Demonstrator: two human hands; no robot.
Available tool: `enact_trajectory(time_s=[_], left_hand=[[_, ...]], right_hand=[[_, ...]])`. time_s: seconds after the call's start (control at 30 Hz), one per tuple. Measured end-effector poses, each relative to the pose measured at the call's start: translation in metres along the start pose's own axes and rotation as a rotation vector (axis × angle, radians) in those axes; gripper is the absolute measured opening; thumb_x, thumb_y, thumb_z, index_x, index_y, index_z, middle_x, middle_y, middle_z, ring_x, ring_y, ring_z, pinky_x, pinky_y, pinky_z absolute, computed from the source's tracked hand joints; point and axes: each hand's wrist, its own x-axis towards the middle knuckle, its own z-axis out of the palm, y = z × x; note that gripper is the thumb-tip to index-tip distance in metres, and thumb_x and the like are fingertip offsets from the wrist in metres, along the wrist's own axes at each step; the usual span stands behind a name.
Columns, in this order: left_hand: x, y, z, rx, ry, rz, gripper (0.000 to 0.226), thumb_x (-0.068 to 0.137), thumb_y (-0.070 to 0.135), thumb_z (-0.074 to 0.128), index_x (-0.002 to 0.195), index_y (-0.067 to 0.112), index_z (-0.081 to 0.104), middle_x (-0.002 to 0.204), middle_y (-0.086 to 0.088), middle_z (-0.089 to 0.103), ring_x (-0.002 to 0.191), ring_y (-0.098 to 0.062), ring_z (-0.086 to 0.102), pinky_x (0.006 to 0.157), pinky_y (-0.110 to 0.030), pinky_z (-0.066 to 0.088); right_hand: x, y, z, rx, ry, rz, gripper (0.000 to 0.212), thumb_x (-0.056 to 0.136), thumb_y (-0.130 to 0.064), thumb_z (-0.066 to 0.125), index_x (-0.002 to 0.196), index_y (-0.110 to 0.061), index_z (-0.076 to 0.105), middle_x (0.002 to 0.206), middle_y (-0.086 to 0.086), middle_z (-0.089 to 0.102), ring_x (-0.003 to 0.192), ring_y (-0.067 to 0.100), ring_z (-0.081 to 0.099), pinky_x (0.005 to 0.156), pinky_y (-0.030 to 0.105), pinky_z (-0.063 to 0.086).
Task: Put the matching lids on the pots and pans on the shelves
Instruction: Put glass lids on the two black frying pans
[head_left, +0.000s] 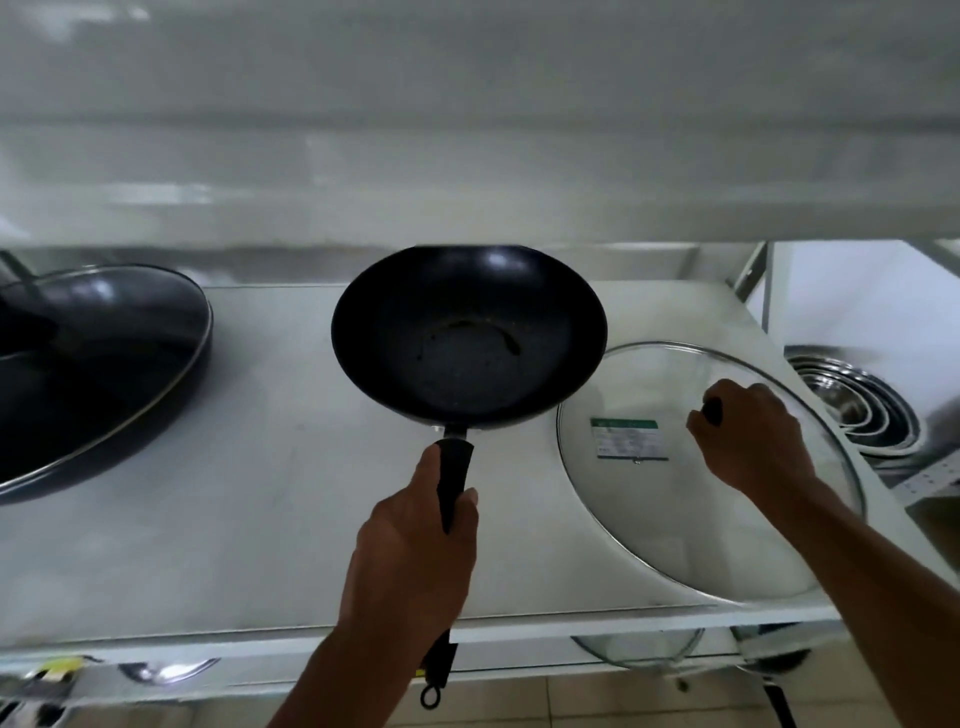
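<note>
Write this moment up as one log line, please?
left hand: grips black wok handle | right hand: on glass lid knob | lid: lying on shelf | wok: uncovered

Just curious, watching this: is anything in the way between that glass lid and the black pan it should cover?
Nothing visible. The glass lid, gripped by the right hand, lies on the white shelf right beside the open black pan held by the left hand.
</note>
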Motion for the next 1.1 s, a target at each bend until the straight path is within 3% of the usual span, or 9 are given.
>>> enact_trajectory(time_s=[0.1,0.27,0.43,0.5,0.6,0.7,0.77,0.97,1.1], left_hand=[[-0.001,0.000,-0.001,-0.013,0.004,0.001,0.022,0.094,0.038,0.047,0.115,0.041,0.046,0.062,0.001,0.064,0.051,-0.018,0.064,0.056,-0.042,0.059],[-0.002,-0.008,-0.009,-0.001,0.041,0.025,0.019,0.093,0.038,0.048,0.112,0.044,0.047,0.059,0.002,0.063,0.049,-0.016,0.063,0.055,-0.040,0.058],[-0.003,-0.013,-0.020,-0.016,0.050,0.026,0.004,0.093,0.037,0.050,0.091,0.034,0.049,0.055,-0.001,0.059,0.045,-0.020,0.062,0.055,-0.046,0.057],[-0.006,-0.013,-0.022,-0.020,0.030,0.026,0.003,0.092,0.037,0.051,0.094,0.035,0.052,0.054,-0.001,0.060,0.046,-0.019,0.063,0.055,-0.045,0.058],[-0.024,-0.015,-0.017,-0.054,0.003,0.008,0.022,0.090,0.040,0.055,0.112,0.036,0.054,0.058,0.000,0.063,0.050,-0.016,0.065,0.056,-0.038,0.059],[-0.047,-0.016,-0.007,-0.007,0.047,-0.002,0.047,0.088,0.043,0.057,0.134,0.038,0.049,0.069,0.003,0.064,0.068,-0.016,0.068,0.067,-0.026,0.053],[-0.058,-0.018,-0.002,0.004,0.071,-0.034,0.057,0.086,0.046,0.057,0.141,0.040,0.041,0.078,0.001,0.068,0.079,-0.016,0.069,0.073,-0.023,0.051],[-0.060,-0.019,-0.006,0.078,0.036,-0.080,0.054,0.084,0.059,0.048,0.136,0.050,0.034,0.080,0.007,0.071,0.079,-0.012,0.069,0.077,-0.023,0.053],[-0.047,-0.014,-0.012,0.107,0.025,-0.067,0.053,0.086,0.061,0.046,0.135,0.045,0.032,0.090,0.014,0.069,0.078,-0.004,0.059,0.079,-0.018,0.046]], right_hand=[[-0.018,0.013,-0.010,0.036,0.033,0.027,0.018,0.087,-0.028,0.060,0.097,-0.014,0.061,0.085,0.007,0.046,0.075,0.029,0.046,0.071,0.034,0.036],[-0.047,0.026,-0.043,0.037,0.095,0.041,0.020,0.084,-0.030,0.064,0.099,-0.016,0.065,0.093,0.017,0.060,0.090,0.039,0.060,0.080,0.042,0.047],[-0.061,0.023,-0.074,0.064,0.224,0.024,0.022,0.076,-0.044,0.058,0.081,-0.023,0.062,0.080,0.010,0.066,0.076,0.033,0.062,0.075,0.041,0.053],[-0.064,0.008,-0.088,0.091,0.269,0.017,0.020,0.075,-0.046,0.056,0.077,-0.026,0.059,0.077,0.008,0.066,0.074,0.033,0.062,0.077,0.044,0.054],[-0.063,-0.033,-0.104,0.141,0.279,-0.043,0.023,0.078,-0.044,0.061,0.085,-0.021,0.065,0.086,0.008,0.067,0.083,0.036,0.063,0.080,0.042,0.052],[-0.048,-0.083,-0.103,0.224,0.268,-0.150,0.022,0.081,-0.028,0.068,0.088,-0.007,0.067,0.091,0.016,0.069,0.091,0.036,0.063,0.080,0.038,0.047],[-0.033,-0.118,-0.091,0.222,0.237,-0.206,0.023,0.078,-0.030,0.067,0.086,-0.008,0.067,0.088,0.013,0.069,0.088,0.033,0.064,0.074,0.034,0.047],[0.008,-0.188,-0.039,0.201,0.177,-0.397,0.025,0.072,-0.037,0.067,0.076,-0.012,0.064,0.082,0.010,0.068,0.086,0.033,0.065,0.069,0.032,0.046],[0.013,-0.212,-0.020,0.173,0.109,-0.439,0.035,0.071,-0.035,0.066,0.055,-0.015,0.041,0.057,0.000,0.042,0.064,0.028,0.052,0.060,0.029,0.032]])
